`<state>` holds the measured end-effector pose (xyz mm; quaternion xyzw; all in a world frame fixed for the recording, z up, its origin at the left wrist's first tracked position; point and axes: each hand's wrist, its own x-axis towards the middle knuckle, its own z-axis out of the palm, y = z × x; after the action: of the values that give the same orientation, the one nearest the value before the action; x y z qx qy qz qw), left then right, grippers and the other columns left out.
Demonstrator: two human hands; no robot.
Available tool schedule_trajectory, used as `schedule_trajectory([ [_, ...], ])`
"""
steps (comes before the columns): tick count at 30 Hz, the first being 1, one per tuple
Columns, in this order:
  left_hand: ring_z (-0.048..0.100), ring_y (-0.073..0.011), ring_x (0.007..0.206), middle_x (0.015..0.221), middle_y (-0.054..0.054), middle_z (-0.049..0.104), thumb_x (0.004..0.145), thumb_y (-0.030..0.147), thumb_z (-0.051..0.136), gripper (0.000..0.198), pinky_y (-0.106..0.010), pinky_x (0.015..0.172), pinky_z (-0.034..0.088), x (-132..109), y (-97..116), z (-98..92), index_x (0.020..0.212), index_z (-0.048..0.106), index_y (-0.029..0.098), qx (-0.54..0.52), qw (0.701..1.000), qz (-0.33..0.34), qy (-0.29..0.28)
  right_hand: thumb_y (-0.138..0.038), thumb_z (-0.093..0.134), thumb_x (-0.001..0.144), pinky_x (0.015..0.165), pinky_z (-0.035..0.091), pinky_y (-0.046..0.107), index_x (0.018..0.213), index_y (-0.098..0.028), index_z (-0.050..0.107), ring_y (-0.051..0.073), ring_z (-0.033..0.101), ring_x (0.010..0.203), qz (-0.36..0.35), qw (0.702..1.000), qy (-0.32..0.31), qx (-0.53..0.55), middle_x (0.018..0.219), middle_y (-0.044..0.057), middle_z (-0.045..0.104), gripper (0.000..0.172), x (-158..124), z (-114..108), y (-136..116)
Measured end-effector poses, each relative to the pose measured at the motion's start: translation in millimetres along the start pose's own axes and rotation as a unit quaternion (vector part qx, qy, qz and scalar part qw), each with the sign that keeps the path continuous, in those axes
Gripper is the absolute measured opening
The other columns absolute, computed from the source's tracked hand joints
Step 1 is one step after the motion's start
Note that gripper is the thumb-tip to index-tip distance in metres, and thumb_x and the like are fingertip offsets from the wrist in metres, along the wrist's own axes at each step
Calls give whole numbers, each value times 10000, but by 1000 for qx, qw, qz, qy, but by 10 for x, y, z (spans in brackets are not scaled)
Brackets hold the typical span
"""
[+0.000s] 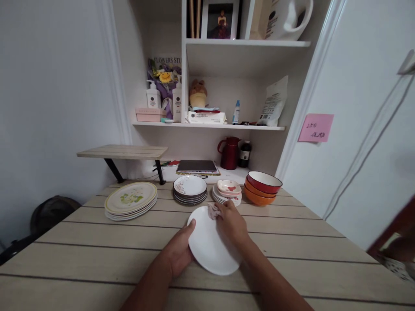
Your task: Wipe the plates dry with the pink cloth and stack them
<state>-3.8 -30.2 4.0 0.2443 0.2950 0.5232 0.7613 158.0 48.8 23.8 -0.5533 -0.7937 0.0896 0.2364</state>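
Observation:
A plain white plate (pixel 210 246) is held tilted just above the wooden table (pixel 292 242) in front of me. My left hand (pixel 180 251) grips its left rim, thumb lying on the plate's face. My right hand (pixel 231 222) rests on the plate's upper right part, fingers closed on a small crumpled pale cloth (pixel 213 211) pressed against the plate.
Behind the plate stand a stack of large floral plates (pixel 131 199), a stack of medium plates (pixel 189 189), small dishes (pixel 228 190) and red and orange bowls (pixel 262 186). Further back are a red jug (pixel 229 153), a low wooden riser (pixel 123 152) and cluttered shelves.

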Motion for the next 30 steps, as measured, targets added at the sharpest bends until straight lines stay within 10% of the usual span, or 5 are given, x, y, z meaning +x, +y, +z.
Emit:
schedule_trajectory([
  [12,553,-286,1191,1251,-159,626,854,673,292,761,-418,1050,350,11,23,34,1359,472,133,-56,996,-2,-67,-125,583,729,1055,309,372,1218,-303,613,216,452,1199,-297,918,-213,153,1283,30,547,521,-304,-231,-253],
  [18,527,-294,1219,1279,-168,605,889,603,336,705,-435,1067,325,21,26,-17,1387,432,114,-28,998,-20,-52,-50,560,662,915,439,266,1037,-287,721,160,581,1034,-237,881,-357,200,1153,3,620,472,-339,-524,184],
  [24,519,-293,1234,1304,-160,589,881,587,402,697,-454,1077,306,-2,22,-21,1419,385,144,7,1000,-25,-10,-110,511,755,881,455,301,1124,-232,683,195,595,966,-54,991,-105,57,1050,70,638,426,-105,-281,389],
  [30,521,-271,1234,1289,-143,605,887,593,375,678,-427,1081,305,34,6,-36,1413,401,166,-13,999,-16,-35,-213,506,812,1062,302,428,1344,-145,510,305,423,1217,-64,998,-21,16,1355,150,497,536,-15,55,-82],
])
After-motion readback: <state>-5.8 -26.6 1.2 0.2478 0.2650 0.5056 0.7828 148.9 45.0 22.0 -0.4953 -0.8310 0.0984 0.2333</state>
